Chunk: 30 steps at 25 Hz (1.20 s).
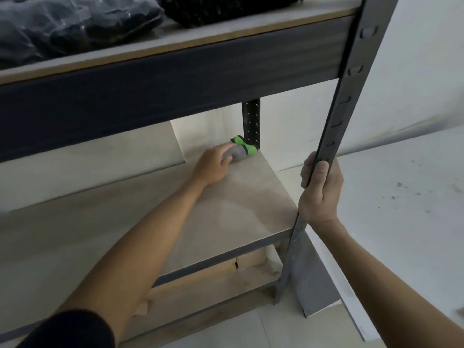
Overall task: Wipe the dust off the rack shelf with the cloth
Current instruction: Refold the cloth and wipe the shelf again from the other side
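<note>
The pale wooden rack shelf [241,207] runs across the middle of the head view. My left hand [213,165] reaches deep over it and presses a grey and green cloth [242,149] onto the board at the far right corner, beside the rear dark post [251,121]. My right hand [320,189] is wrapped around the front right metal upright [344,106], just above the shelf's front corner. Part of the cloth is hidden under my fingers.
The upper shelf [175,46] overhangs close above my left arm and carries dark plastic-wrapped bundles [75,23]. A cardboard box [248,262] sits on the lower level. A white wall [414,71] and a white panel [401,197] stand to the right. Tiled floor [238,330] lies below.
</note>
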{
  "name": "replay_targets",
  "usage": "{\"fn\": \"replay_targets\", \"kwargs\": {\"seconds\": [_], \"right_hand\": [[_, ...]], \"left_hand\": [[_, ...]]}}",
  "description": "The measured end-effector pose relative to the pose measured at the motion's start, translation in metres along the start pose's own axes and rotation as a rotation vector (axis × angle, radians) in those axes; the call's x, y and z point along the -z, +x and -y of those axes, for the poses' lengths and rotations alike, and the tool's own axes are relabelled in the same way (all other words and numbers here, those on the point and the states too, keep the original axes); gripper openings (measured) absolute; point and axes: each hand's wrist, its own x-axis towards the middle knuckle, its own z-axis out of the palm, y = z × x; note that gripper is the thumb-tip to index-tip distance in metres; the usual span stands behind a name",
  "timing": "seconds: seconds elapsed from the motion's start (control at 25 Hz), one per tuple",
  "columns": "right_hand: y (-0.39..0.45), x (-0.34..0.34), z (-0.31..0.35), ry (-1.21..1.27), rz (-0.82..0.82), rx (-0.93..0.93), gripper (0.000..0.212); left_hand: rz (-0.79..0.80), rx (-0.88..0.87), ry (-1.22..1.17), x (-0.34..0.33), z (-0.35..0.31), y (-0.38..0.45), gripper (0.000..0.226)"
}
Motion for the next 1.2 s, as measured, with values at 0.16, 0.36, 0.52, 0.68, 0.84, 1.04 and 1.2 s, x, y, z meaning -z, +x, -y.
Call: {"fn": "replay_targets", "kwargs": {"seconds": [0.16,0.36,0.52,0.68,0.84,1.04,1.2], "right_hand": [[0.000,0.000,0.003,-0.006,-0.003,0.006,0.081],[-0.001,0.000,0.000,-0.005,0.003,0.007,0.081],[-0.001,0.000,-0.001,-0.012,0.011,0.004,0.081],[-0.001,0.000,0.000,-0.018,0.007,0.013,0.083],[-0.001,-0.002,0.001,-0.031,-0.001,0.024,0.085],[-0.001,-0.002,0.002,-0.026,-0.011,0.039,0.083],[-0.001,-0.001,0.000,-0.028,-0.011,0.038,0.083]], "left_hand": [[0.019,0.139,0.066,-0.019,-0.010,0.007,0.050],[0.104,-0.175,-0.053,-0.011,-0.015,0.007,0.045],[0.033,-0.026,0.008,-0.025,-0.008,0.031,0.046],[0.204,-0.273,0.000,-0.016,-0.013,0.009,0.047],[0.135,-0.276,-0.016,-0.014,-0.015,0.034,0.047],[0.147,-0.264,0.001,-0.027,-0.019,0.012,0.048],[0.273,-0.433,-0.049,-0.014,-0.034,-0.008,0.045]]}}
